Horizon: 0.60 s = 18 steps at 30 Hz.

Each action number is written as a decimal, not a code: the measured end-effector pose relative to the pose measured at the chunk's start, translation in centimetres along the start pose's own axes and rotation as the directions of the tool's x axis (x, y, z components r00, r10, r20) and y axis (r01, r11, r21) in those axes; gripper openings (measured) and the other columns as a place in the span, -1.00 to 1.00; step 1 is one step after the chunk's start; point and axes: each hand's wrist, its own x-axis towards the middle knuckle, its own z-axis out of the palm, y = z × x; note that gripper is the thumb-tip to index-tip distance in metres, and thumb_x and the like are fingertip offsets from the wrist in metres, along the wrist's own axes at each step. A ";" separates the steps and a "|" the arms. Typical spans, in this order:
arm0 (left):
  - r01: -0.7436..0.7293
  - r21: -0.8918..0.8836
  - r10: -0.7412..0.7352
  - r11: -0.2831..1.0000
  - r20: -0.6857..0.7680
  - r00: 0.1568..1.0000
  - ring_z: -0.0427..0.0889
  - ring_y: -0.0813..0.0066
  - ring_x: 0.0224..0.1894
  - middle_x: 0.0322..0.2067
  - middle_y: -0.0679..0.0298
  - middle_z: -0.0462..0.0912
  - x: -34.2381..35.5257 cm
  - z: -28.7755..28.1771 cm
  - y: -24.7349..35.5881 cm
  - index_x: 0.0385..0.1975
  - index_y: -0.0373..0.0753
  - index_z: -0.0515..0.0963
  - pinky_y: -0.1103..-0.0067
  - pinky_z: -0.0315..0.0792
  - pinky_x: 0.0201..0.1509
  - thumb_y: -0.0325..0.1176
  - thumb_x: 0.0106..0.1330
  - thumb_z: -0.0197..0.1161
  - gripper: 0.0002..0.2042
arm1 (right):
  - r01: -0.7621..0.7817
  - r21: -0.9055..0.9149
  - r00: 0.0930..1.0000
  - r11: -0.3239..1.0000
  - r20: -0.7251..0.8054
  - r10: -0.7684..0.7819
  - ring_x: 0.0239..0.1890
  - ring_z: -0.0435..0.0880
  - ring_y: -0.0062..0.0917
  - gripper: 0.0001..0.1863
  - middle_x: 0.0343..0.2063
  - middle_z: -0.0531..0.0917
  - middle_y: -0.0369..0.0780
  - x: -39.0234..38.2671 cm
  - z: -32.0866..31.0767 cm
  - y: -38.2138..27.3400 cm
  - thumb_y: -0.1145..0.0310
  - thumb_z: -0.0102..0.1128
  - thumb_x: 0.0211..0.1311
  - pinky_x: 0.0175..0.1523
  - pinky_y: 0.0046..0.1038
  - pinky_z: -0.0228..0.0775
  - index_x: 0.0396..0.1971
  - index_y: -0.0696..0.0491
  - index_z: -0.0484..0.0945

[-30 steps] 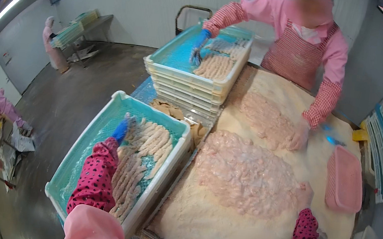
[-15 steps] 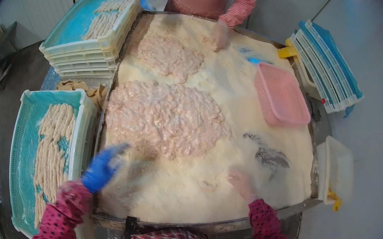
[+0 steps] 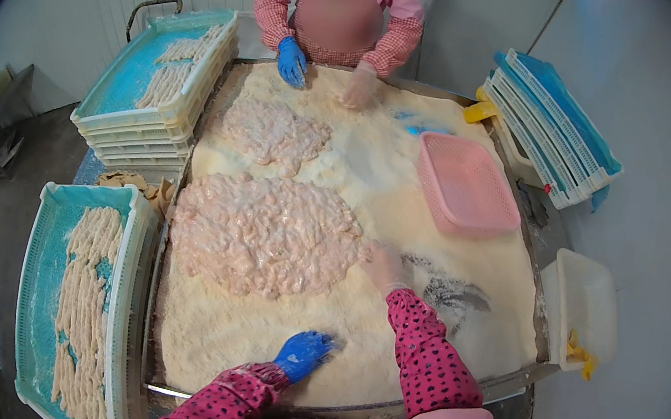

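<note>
My left hand (image 3: 305,355), in a blue glove dusted with powder, rests on the pale flour-like coating (image 3: 245,348) near the table's front edge. Its fingers are stretched out, with nothing visible in them. My right hand (image 3: 385,269), in a thin whitish glove, reaches to the right edge of a large heap of wet pink raw meat strips (image 3: 267,234). Its fingertips touch that edge, and their grip is blurred against the meat. A smaller meat heap (image 3: 274,135) lies farther back on the same powder.
A pink perforated basket (image 3: 468,190) sits on the powder at right. Left of the table, a teal-lined tray (image 3: 41,296) and a tray stack (image 3: 119,90) hold coated strips. Opposite, a co-worker's gloved hands (image 3: 291,62) work. More trays (image 3: 551,129) lean at far right.
My left hand has moved right, from beside the left tray onto the powder at the front. My right hand has gone forward and left to the meat heap. The co-worker's hands have come closer together.
</note>
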 end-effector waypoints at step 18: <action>0.216 0.194 -0.184 0.957 -0.171 0.968 0.51 0.13 -0.24 -0.32 0.16 0.55 -8.1 -2.6 -3.6 -0.34 -0.15 0.54 0.31 0.38 -0.16 -0.19 0.09 0.20 -0.78 | -0.393 0.089 0.917 0.915 -0.032 0.397 -0.28 0.60 -0.44 -0.72 -0.39 0.63 -0.23 -1.5 -1.8 0.6 0.32 0.28 -0.03 -0.12 -0.47 0.38 -0.28 0.06 0.53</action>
